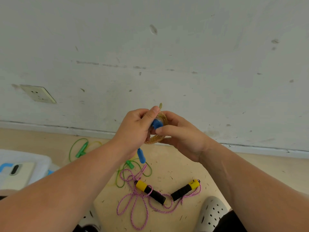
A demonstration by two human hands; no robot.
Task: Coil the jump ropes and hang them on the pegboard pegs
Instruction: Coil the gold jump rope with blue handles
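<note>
Both hands hold a small coil of yellowish glittery jump rope (pixel 155 139) in front of the wall. My left hand (pixel 133 129) grips the coil and one blue handle (pixel 157 123), thumb up. My right hand (pixel 182 136) pinches the coil from the right, its thumb by the blue handle. The second blue handle (pixel 141 155) hangs below my left wrist. On the floor lie a pink rope (pixel 133 203) with black-and-yellow handles (pixel 150 191) and a green rope (pixel 78 148) with green handles. No pegboard is in view.
A scuffed white wall with a socket (pixel 38 94) fills the upper view. A white box (pixel 21 166) with a phone-like object on it stands at the left. My grey perforated shoe (pixel 212 215) is at the bottom right.
</note>
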